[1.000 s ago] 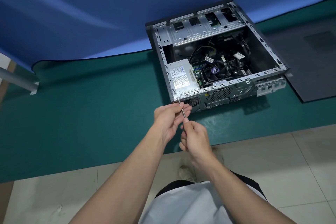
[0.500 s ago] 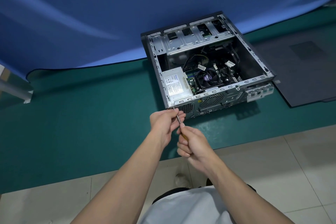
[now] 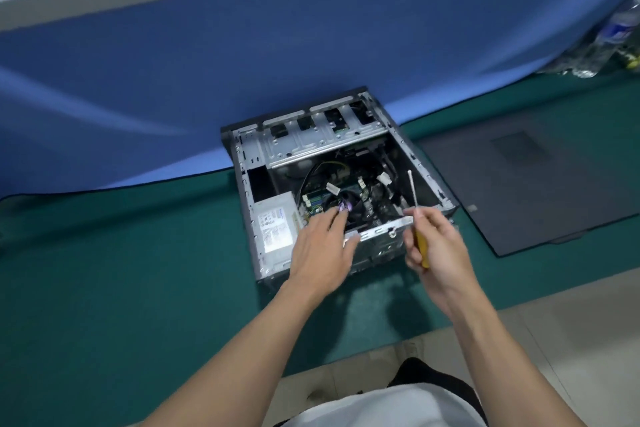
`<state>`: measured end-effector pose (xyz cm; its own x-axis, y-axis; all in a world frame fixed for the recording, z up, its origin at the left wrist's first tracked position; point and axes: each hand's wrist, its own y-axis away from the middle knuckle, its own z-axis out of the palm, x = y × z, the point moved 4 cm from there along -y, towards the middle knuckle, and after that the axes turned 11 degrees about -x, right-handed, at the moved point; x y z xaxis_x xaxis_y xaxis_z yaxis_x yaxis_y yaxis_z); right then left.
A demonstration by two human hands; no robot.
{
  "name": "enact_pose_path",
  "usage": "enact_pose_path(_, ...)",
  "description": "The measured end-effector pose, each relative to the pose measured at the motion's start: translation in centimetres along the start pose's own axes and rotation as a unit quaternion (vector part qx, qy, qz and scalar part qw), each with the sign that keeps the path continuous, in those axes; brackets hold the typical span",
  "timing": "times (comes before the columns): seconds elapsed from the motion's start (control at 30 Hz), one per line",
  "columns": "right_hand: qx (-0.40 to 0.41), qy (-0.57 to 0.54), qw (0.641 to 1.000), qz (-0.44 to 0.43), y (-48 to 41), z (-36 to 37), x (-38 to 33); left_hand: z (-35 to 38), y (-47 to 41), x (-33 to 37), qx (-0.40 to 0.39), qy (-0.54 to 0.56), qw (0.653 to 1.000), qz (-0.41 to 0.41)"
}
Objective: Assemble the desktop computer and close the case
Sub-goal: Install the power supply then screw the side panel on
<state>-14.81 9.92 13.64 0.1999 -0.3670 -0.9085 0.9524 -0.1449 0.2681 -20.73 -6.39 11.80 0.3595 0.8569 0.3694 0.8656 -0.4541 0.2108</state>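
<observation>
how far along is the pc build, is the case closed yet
Not closed. Done: the power supply and cooler fan sit inside the open case. In hand: the right hand holds a yellow-handled screwdriver, shaft up, while the left hand reaches flat over the near rim. Left: the side panel lies on the mat to the right, not yet fitted.

The left hand [image 3: 320,250] covers part of the near rim of the case [image 3: 242,184] and part of the fan [image 3: 351,210]. The right hand [image 3: 438,250] hides most of the yellow handle of the screwdriver [image 3: 412,189]. Label print on the power supply [image 3: 273,229] is too small to read. The bottles [image 3: 616,28] at the right edge are blurred and cut off.
</observation>
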Motion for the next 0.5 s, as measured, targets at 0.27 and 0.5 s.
enact_pose_path(0.27, 0.042, 0.318, 0.947, -0.023, -9.6, -10.2, -6.3, 1.6, -12.7, 6.7, -0.090, 0.027, 0.996, 0.007)
enact_pose_path(0.5, -0.067, 0.510, 0.854, 0.080, -19.6, -16.5, -4.9, 1.2, -22.5, 9.6, -0.052, 0.057, 0.992, -0.098)
